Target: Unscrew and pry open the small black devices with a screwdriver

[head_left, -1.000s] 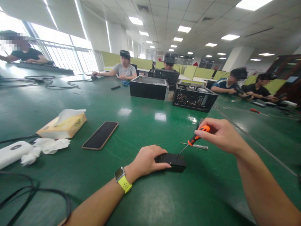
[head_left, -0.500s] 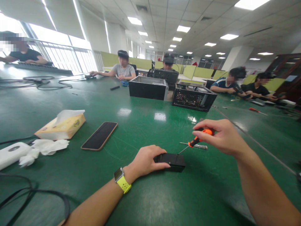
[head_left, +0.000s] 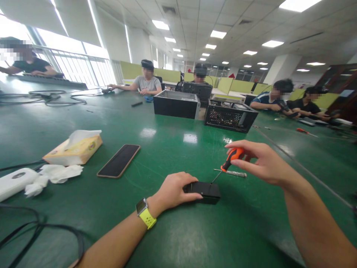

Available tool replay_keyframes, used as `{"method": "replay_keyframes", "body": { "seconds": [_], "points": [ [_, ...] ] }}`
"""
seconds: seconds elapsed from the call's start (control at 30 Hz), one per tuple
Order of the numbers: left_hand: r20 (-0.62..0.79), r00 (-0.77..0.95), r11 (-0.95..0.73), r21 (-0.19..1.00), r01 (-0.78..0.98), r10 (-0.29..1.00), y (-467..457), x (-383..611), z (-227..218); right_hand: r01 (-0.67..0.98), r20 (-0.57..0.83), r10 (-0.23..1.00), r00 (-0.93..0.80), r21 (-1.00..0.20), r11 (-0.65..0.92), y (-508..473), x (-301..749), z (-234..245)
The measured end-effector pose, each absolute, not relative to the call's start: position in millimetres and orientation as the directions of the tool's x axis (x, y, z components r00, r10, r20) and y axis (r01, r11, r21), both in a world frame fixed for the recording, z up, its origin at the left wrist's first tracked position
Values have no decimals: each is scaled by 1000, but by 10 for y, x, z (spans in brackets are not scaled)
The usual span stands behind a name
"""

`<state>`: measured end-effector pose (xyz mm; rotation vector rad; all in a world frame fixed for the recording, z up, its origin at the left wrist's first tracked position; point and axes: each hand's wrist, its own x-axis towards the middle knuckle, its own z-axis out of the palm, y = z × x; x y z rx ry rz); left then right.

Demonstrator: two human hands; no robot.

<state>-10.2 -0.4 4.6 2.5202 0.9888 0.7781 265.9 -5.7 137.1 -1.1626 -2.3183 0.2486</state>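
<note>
While the left hand (head_left: 175, 190) grips the black box (head_left: 209, 193) down on the green table (head_left: 178, 238), the right hand (head_left: 260, 160), pinching the screwdriver (head_left: 231, 158) by its handle, should press straight along the tool so its tip does not slip.

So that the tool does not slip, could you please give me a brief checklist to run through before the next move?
1. Small black rectangular box held: ok, its left end sits between the left hand's thumb and fingers.
2. Screwdriver with an orange-and-black handle held: ok, its handle is between the right hand's thumb and fingers.
3. Screwdriver tip at the box's top face: ok.
4. Tip seated in a screw: cannot tell, too small to see.
5. Screwdriver upright: not ok, it leans toward the right hand.
6. Loose tools kept away: not ok, a thin screwdriver with a clear handle lies close by on the glossy green table.
</note>
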Motion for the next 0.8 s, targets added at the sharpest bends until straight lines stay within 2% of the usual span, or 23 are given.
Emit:
{"method": "replay_keyframes", "body": {
  "seconds": [0.17, 0.3, 0.4, 0.47, 0.67, 0.8],
  "points": [
    [366, 606, -702, 471, 533, 706, 2, -98, 43, 750, 350, 817, -459, -341, 567, -94, 2673, 1405],
    [369, 609, -706, 475, 526, 702, 6, -101, 43, 700, 278, 843, -460, -471, 537, -29, 2771, 1387],
    [363, 613, -705, 473, 529, 702, 3, -104, 55, 673, 257, 904, -343, -604, 427, 136, 2903, 1279],
    [361, 616, -707, 473, 526, 700, -1, -105, 65, 669, 257, 925, -280, -639, 380, 278, 2974, 1154],
    [357, 610, -700, 478, 531, 707, -6, -99, 72, 770, -28, 905, -424, -537, 344, 517, 2917, 719],
    [358, 609, -699, 476, 533, 708, -11, -94, 74, 808, -136, 884, -447, -486, 333, 519, 2811, 579]
  ]
}}
